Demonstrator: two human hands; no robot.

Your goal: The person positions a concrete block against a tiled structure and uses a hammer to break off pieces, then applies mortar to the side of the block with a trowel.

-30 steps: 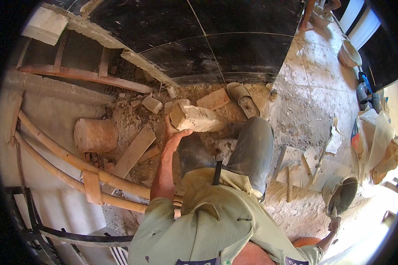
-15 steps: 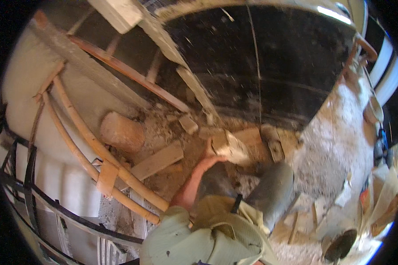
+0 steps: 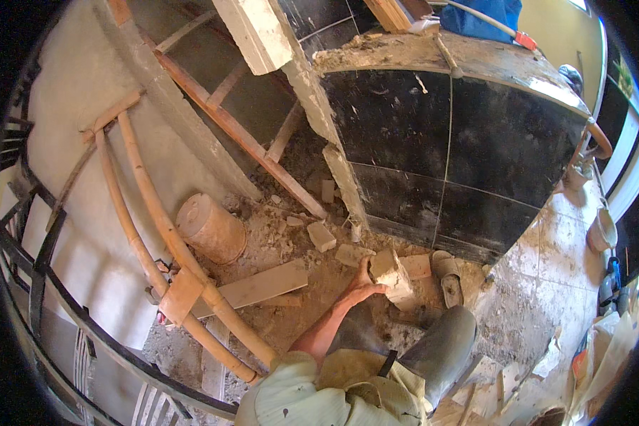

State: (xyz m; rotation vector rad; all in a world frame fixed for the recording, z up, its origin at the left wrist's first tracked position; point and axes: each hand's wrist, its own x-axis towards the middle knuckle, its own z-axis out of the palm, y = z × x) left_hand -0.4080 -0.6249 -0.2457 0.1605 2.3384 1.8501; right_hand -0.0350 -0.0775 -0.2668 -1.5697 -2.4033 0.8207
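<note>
My left hand is closed around the side of a rough, pale block, with a brownish end face and a chipped, brightly lit side. I hold it low, in front of my bent knees and just above the dirt-covered floor. Close behind it lies a flat reddish piece, and a smaller pale chunk sits to the left of that. Beside the block on the right is a sandalled foot. My right hand does not show.
A wooden plank and a dusty bucket are at left, near a bamboo pole frame. Ahead stands a black-tiled wall with a rough ledge. A wooden ladder leans behind. Black railing curves along the left.
The view has tilted up, bringing the ledge above the black tiles into sight. My left hand keeps its grip on the block, which appears lower and farther right in the picture.
</note>
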